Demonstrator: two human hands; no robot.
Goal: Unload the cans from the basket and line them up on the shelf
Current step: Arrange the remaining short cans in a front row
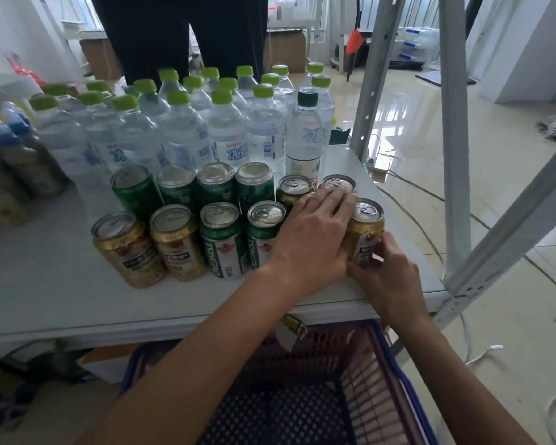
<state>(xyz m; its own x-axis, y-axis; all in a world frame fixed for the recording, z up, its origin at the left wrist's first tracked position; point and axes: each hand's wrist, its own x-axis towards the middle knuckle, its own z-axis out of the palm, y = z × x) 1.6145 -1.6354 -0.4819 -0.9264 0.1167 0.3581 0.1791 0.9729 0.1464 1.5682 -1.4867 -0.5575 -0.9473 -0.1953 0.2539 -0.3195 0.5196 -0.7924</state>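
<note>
Right hand [386, 275] wrapped around the lower side of a gold can [365, 231] at the right end of the front row, near the shelf's [61, 284] front right corner. Left hand [308, 239] spread flat, palm down, fingers resting on the top of a back-row can [338, 185], grasping nothing. To the left, two rows of upright cans: four green ones [191, 187] behind, two gold [150, 242] and two green [241, 236] in front. Behind these, green-capped water bottles [187, 130] standing packed together. Below the shelf edge, a red basket [318, 380] with a blue rim; contents hard to tell.
</note>
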